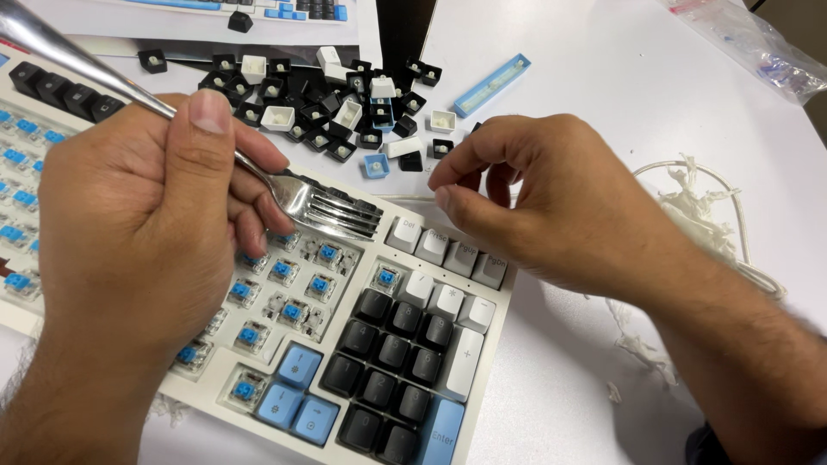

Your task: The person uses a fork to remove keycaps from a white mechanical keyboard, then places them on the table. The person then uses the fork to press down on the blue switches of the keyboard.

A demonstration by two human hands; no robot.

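On white table, centre: keyboard part-stripped, fork levering under keys at its top edge.

Items, largest first: one keyboard, bare blue switches at 9 o'clock, number pad with caps on at 5 o'clock; a second keyboard at 12 o'clock; one left hand, fist closed round the fork handle, thumb on top; one right hand, fingers curled and pinched, contents hidden; one tangled white cord at 3 o'clock; one long blue key; one heap of loose keycaps at 12 o'clock, roughly forty. Step judged: prying caps; next lift wants tines seated under one cap.
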